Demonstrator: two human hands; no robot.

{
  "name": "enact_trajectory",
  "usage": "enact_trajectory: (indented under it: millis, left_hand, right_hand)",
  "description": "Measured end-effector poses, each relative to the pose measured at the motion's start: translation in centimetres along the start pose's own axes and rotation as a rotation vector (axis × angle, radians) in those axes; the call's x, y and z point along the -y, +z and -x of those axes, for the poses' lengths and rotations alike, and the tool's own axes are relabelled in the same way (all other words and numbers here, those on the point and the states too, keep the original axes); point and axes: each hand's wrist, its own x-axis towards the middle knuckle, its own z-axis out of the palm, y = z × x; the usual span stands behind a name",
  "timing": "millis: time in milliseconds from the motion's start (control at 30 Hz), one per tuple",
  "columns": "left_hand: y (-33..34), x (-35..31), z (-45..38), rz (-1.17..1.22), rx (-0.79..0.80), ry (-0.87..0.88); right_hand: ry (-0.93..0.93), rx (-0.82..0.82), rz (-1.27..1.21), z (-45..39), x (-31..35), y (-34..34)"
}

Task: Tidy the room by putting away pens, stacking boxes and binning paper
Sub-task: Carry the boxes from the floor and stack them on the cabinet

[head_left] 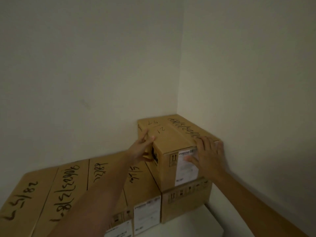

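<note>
You are in the box-stacking part of the tidy-up: the top box (177,144) sits on a lower box (186,199) in the corner where the two walls (102,65) meet, at about 3 o'clock of the view's centre, and both your hands are on it. Your left hand (142,148) holds the box's left near edge, at 9 o'clock of the box, with its fingers (145,135) curled up over the top edge and the thumb lying on the top face. Your right hand (207,155) lies spread on the near face at 3 o'clock of the box, fingers straight, over the white label (185,170) and the right near corner, pressing rather than gripping. A row of lower boxes (56,190) marked with handwritten numbers runs off toward 8 o'clock, touching the stack's base. The top box looks nearly seated but slightly skewed against its base, so the step in hand seems to be squaring it up. The next move likely calls for a gentle push toward the corner at 1 o'clock, until its near face lines up with the lower box, before you let go. No pens or paper are visible here.
</note>
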Motion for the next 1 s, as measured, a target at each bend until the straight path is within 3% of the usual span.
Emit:
enact_trajectory:
  millis: [133, 233, 300, 533, 600, 767, 1000]
  left_hand:
    - [0.4, -0.1, 0.2, -0.164, -0.065, -0.013]
    - [2.0, -0.2, 1.6, -0.37, -0.285, 0.125]
    - [3.4, 0.7, 3.6, -0.367, -0.34, 0.251]
    - [7.0, 6.1, 13.5, -0.336, -0.436, 0.592]
    - [8.5, 9.2, 16.1, -0.351, -0.336, 0.601]
    - [11.8, 20.8, 21.7, -0.492, -0.06, 0.378]
    - [13.9, 39.0, 27.0, -0.804, 0.318, -0.297]
  right_hand:
    - [0.0, 0.009, 0.047, 0.1, -0.2, -0.4]
    - [0.078, 0.036, 0.073, 0.9, 0.3, -1.4]
    - [0.198, 0.066, 0.012, 2.9, 0.2, -1.8]
    - [0.369, 0.246, -0.088, 19.4, -4.8, -1.6]
    - [0.451, 0.335, -0.137, 26.3, -5.7, -1.1]
    - [0.643, 0.641, -0.214, 41.9, -6.2, 1.2]
    - [0.9, 0.932, -0.275, 58.6, -8.5, 7.6]
